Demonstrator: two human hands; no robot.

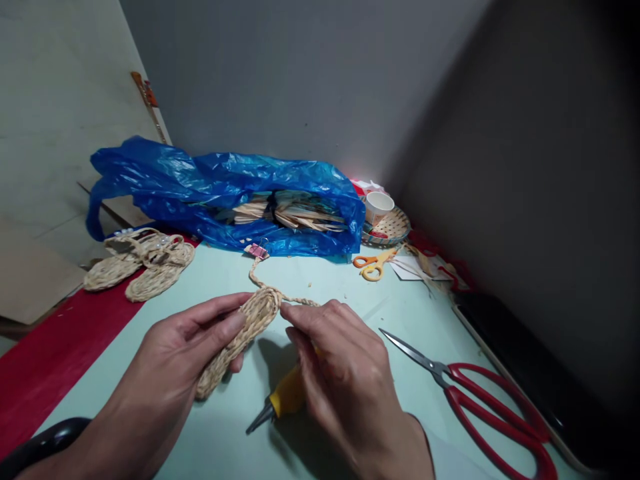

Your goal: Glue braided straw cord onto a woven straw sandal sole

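Note:
A small woven straw sole (240, 337) is pinched along its side by my left hand (185, 353), thumb on top and fingers behind. My right hand (345, 373) is closed around a yellow hot glue gun (289, 392), its dark nozzle pointing down and left; the hand covers most of the gun. The right index fingertip touches the sole's far rounded end. From that end a thin straw braid (295, 299) leads toward my right fingers. Another stretch of braid runs up to a pink binder clip (257, 251).
Red-handled scissors (493, 400) lie at right, beside a black phone-like slab (525, 373). Orange-yellow scissors (375, 261), a woven basket (395, 230) and a white cup (379, 205) stand farther back. A blue plastic bag (225, 173) holds straw bundles. Woven sandals (160, 263) sit at left.

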